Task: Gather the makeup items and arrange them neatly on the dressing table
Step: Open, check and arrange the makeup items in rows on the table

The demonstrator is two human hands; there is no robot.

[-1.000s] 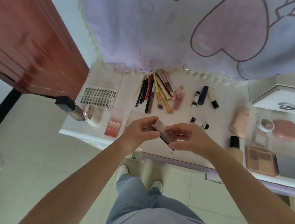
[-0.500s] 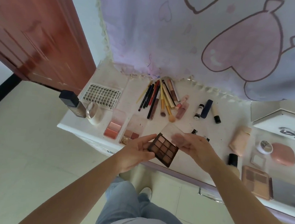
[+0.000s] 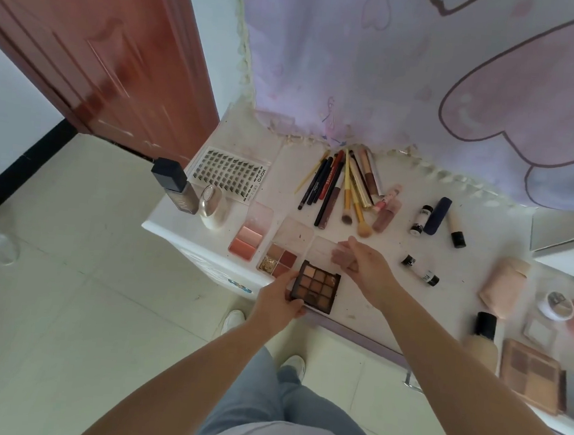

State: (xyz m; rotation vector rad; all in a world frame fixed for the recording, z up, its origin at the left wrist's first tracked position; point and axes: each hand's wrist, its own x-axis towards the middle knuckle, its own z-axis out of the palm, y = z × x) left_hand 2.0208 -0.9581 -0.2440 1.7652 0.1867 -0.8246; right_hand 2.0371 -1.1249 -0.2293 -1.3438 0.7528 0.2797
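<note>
A dark brown eyeshadow palette [image 3: 316, 286] lies opened at the front edge of the white dressing table [image 3: 386, 293]. My left hand [image 3: 281, 299] grips its left side. My right hand [image 3: 361, 264] holds its clear lid [image 3: 322, 249], folded back flat. To the left sit a small four-pan palette [image 3: 280, 259] and a pink blush palette [image 3: 247, 241]. Behind them lies a fan of brushes and pencils [image 3: 342, 190].
A lash tray [image 3: 230, 173], a foundation bottle [image 3: 175, 184] and a pearly case [image 3: 212, 206] stand at the table's left end. Small tubes [image 3: 420, 270], a beige pouch [image 3: 503, 286], a bottle [image 3: 482, 339] and a larger palette [image 3: 532, 379] lie to the right. A red door [image 3: 103, 51] stands left.
The closed palette I held in both hands has been opened and lowered onto the table beside the four-pan palette. The camera has swung to the left.
</note>
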